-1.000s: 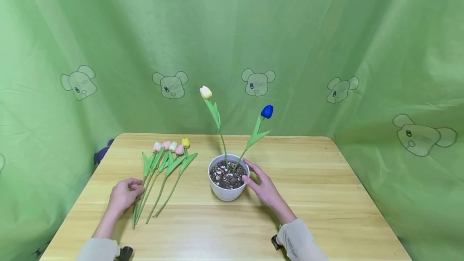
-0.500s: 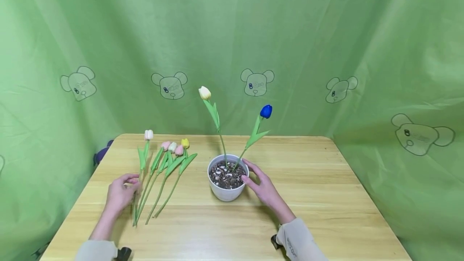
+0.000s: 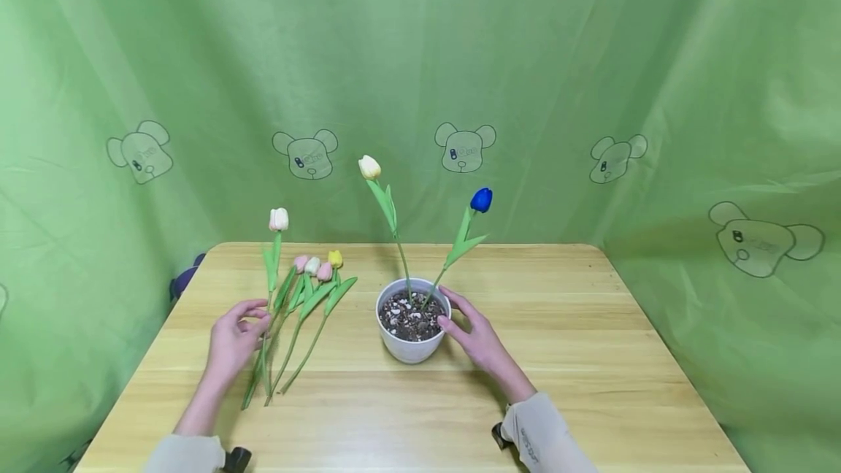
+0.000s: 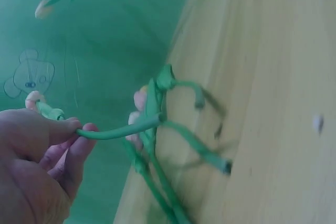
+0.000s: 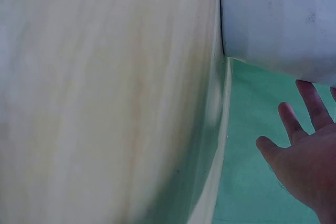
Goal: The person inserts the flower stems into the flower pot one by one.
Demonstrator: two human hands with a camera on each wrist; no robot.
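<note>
My left hand (image 3: 235, 334) pinches the stem of a pale pink-and-white tulip (image 3: 279, 220), which stands upright above several other tulips. In the left wrist view the stem (image 4: 121, 131) sits between thumb and fingertips, its cut end pointing out over the table. My right hand (image 3: 478, 341) rests against the right side of a white flowerpot (image 3: 410, 353), thumb and a finger at its rim. The right wrist view shows those fingers (image 5: 312, 103) spread and nearly straight along the pot. Dark soil fills the pot, with a cream tulip (image 3: 369, 167) and a blue tulip (image 3: 481, 200) planted in it.
Several tulips with pink and white heads lie left of the pot, along with a yellow tulip (image 3: 335, 259). They rest on a wooden table (image 3: 578, 356). A green curtain (image 3: 394, 57) with bear-head prints surrounds the table behind and at both sides.
My left hand has lifted the pale tulip from the left of the bunch, raising its head and bringing it slightly rightward. My right hand stays at the pot.
</note>
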